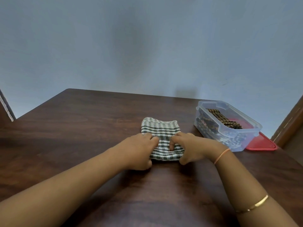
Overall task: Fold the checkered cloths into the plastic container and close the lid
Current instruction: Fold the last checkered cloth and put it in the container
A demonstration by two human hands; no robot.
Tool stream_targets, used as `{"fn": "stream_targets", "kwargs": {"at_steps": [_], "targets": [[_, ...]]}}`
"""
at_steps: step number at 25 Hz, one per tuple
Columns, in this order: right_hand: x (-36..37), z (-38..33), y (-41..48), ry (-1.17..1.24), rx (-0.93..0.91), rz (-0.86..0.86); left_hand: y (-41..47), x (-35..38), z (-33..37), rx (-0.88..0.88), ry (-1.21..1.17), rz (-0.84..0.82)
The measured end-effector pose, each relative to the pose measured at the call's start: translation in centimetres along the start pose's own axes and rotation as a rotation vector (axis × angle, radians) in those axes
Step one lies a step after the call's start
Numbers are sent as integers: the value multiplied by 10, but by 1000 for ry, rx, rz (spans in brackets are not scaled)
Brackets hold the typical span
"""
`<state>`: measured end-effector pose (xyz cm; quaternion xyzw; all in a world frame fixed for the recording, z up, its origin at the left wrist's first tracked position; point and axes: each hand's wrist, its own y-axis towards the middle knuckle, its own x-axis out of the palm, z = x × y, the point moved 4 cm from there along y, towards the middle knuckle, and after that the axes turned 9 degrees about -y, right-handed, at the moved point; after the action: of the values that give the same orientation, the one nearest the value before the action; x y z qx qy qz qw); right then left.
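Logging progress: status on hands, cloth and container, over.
Left hand, right hand both grip green checkered cloth, folded. Plastic container open, brown checkered cloth inside, red lid beneath. Nothing blocking.

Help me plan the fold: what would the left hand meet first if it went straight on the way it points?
Gripping the green checkered cloth, the left hand points right and away; it would likely meet the right hand, which holds the same cloth, first. Depth is hard to judge.
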<state>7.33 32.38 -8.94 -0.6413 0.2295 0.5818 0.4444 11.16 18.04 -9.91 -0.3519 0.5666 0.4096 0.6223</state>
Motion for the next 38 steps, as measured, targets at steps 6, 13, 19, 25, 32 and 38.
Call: {"fn": "stream_targets", "kwargs": {"at_steps": [6, 13, 19, 25, 32, 38], "targets": [[-1, -1, 1, -42, -25, 373, -1, 2, 2, 53, -8, 207], [-8, 27, 0, 721, -185, 389, 1, -3, -43, 45, -679, 412], [-1, 30, 14, 1017, -112, 428, 26, -8, -47, -103, -624, 505], [7, 42, 40, 862, 329, 603, 48, 7, -61, -392, -588, 497], [0, 29, 35, 184, 344, 819, 46, 2, -55, -120, -182, 823], [3, 13, 42, 9, 90, 592, 64, 10, -51, 98, -246, 405]]}}
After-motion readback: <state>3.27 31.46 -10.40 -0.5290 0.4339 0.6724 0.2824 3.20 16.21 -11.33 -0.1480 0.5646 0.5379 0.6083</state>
